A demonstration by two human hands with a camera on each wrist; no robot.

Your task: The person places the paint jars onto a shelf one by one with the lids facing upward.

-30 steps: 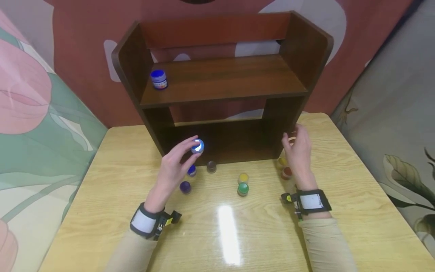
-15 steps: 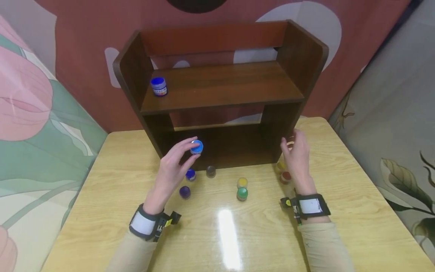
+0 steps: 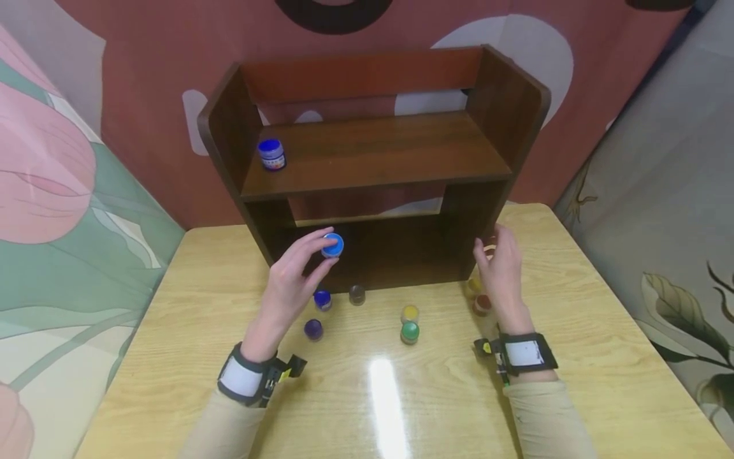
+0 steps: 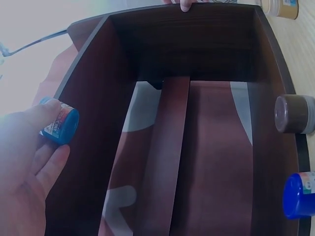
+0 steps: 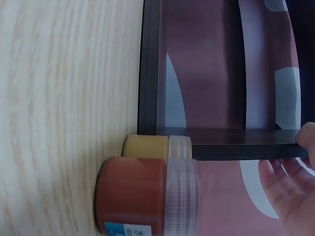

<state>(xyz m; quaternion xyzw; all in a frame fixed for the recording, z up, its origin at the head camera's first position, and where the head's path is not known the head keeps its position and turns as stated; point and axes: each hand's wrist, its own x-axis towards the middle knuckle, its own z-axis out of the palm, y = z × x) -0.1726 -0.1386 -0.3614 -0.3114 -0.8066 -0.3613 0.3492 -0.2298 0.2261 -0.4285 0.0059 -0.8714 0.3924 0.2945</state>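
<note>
My left hand (image 3: pixel 289 274) pinches a small light-blue paint jar (image 3: pixel 332 246) between thumb and fingers, in front of the dark wooden shelf unit (image 3: pixel 375 180). In the left wrist view, the blue lid of that jar (image 4: pixel 69 127) faces away from the palm. My right hand (image 3: pixel 503 274) grips the front edge of the shelf unit's right side panel. The right wrist view shows the thumb on one face of this panel (image 5: pixel 236 150) and the fingers on the other. Beside the right hand stand a brown-red jar (image 3: pixel 482 305) and a yellow jar (image 3: pixel 474 285).
A dark-blue jar (image 3: pixel 272 155) stands at the left of the upper shelf. On the table (image 3: pixel 447 395), before the unit, are a blue jar (image 3: pixel 323 300), a purple jar (image 3: pixel 313 329), a grey-brown jar (image 3: pixel 357 294), a yellow jar (image 3: pixel 410 313) and a green jar (image 3: pixel 410 332).
The head view has tilted up slightly, so the shelf unit and table jars sit lower in it. Both hands keep their holds and have hardly moved.
</note>
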